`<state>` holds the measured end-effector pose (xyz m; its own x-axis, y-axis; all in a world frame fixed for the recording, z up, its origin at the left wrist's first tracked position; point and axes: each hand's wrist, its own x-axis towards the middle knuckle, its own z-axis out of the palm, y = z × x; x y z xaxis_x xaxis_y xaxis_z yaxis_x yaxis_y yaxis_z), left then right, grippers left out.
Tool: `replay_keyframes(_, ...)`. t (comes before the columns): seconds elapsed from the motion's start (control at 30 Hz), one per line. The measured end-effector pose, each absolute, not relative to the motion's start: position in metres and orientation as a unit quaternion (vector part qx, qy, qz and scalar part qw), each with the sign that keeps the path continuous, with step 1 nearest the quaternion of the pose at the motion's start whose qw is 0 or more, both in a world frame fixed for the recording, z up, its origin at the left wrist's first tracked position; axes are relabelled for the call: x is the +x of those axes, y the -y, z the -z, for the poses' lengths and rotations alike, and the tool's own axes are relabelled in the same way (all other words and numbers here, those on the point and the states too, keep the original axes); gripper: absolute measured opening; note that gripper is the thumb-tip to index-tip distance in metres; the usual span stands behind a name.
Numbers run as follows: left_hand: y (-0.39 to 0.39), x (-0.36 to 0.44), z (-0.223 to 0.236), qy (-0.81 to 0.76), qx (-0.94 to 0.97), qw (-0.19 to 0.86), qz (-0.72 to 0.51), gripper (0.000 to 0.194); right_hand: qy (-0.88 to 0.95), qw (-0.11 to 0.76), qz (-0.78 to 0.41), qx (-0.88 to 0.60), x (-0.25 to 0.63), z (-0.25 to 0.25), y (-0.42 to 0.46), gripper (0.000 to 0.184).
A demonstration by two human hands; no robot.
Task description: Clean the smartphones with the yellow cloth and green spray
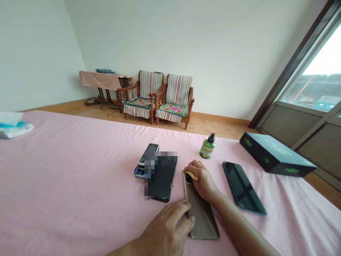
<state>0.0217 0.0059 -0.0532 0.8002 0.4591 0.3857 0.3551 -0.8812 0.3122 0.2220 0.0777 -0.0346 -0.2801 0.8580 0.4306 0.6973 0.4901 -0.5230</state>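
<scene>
our right hand (199, 179) pinches a small yellow thing (191, 175) against the top of a grey phone (204, 217), while our left hand (165, 227) holds its edge, fingers together.

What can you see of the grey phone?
The grey phone lies flat on the pink cloth, back up, with a matte metallic look and a round dark camera lens near the far end. The left hand grips its long edge; the right hand covers the far end, holding a small yellow piece.
</scene>
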Motion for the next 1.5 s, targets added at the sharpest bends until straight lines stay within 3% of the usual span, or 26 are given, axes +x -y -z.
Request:
replay_keyframes(0.3, -0.001, 0.019, 0.031, -0.235, 0.939, 0.128, -0.215, 0.043, 0.812, 0.309, -0.097, -0.486, 0.217, 0.022, -0.066, 0.047)
replay_keyframes(0.67, -0.002, 0.020, 0.031, -0.235, 0.941, 0.129, -0.209, 0.038, 0.822, 0.293, -0.096, -0.479, 0.222, 0.022, -0.058, 0.035)
replay_keyframes(0.9, -0.004, 0.021, 0.035, -0.223, 0.947, 0.120, -0.199, 0.030, 0.794, 0.345, -0.118, -0.486, 0.234, 0.035, -0.056, 0.028)
replay_keyframes(1.5, -0.001, 0.022, 0.027, -0.239, 0.933, 0.159, -0.216, 0.026, 0.775, 0.326, -0.117, -0.528, 0.226, 0.032, -0.024, 0.026)
